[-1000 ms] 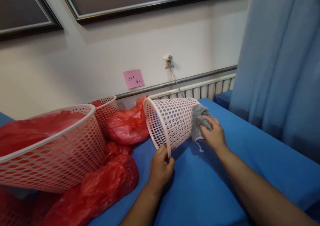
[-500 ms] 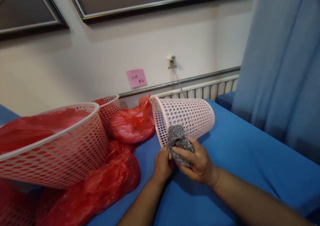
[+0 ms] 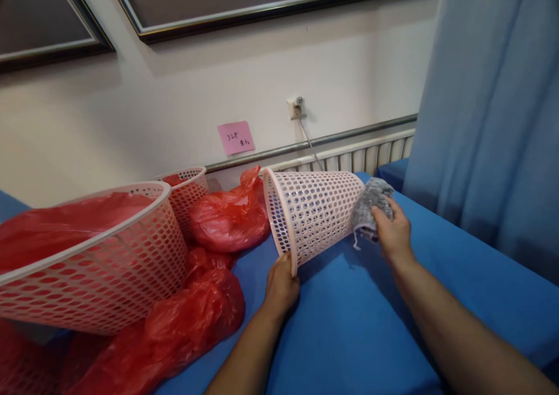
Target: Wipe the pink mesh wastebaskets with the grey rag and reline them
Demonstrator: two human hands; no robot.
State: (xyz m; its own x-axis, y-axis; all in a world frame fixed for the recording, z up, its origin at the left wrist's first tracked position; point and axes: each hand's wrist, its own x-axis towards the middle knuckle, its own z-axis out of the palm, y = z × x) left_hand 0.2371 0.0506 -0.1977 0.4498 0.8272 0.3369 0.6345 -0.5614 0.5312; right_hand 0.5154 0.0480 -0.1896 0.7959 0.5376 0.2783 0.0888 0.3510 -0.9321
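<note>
A pale pink perforated plastic wastebasket (image 3: pixel 321 205) lies on its side on a blue-covered surface (image 3: pixel 349 337), its open mouth facing left. My left hand (image 3: pixel 282 285) is closed on the lower edge of its rim. In my right hand (image 3: pixel 394 232) is a bunched grey cloth (image 3: pixel 371 208), pressed against the basket's base end at the right. A loose white thread dangles from the cloth. The thumb and fingers of that hand show on the cloth's near side; the rest of the grip is hidden.
To the left stand a large pink basket (image 3: pixel 144 255) lined with a red bag and a smaller lined basket (image 3: pixel 196 182). Red plastic bags (image 3: pixel 229 217) lie beside them. Behind are a radiator (image 3: pixel 371 157) and a wall socket (image 3: pixel 297 109); a blue curtain (image 3: pixel 489 115) hangs at right.
My right hand has carried the grey cloth from the basket's rim rightward along its side to the base end. My left hand stays on the rim.
</note>
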